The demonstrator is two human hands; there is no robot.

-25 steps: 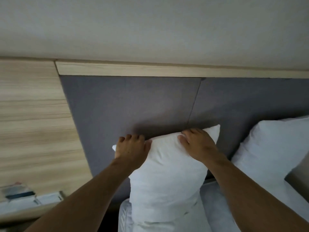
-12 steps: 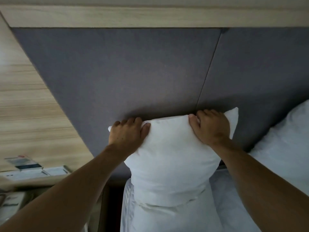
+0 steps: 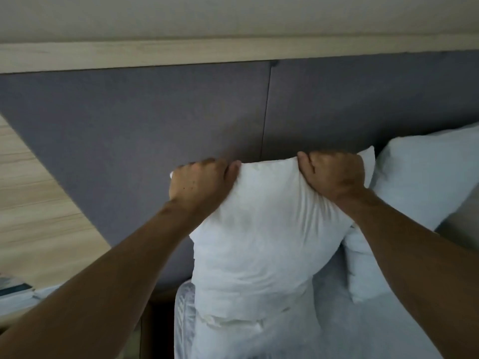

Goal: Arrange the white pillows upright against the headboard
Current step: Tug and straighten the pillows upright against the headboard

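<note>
A white pillow [image 3: 264, 234] stands upright on the bed with its top edge against the grey padded headboard [image 3: 145, 130]. My left hand [image 3: 199, 185] grips its upper left corner and my right hand [image 3: 334, 174] grips its upper right corner, fingers curled over the top edge. A second white pillow [image 3: 425, 182] leans against the headboard just to the right, partly behind my right forearm.
A pale wooden rail [image 3: 155, 55] caps the headboard, and a wood panel [image 3: 39, 216] flanks it on the left. A bedside shelf with papers [image 3: 18, 294] sits at the lower left. White bedding [image 3: 350, 320] covers the mattress below the pillows.
The view has tilted up and shifted right, so the second pillow shows more fully. Both hands keep their grip on the pillow's top corners, fingers bunched tighter.
</note>
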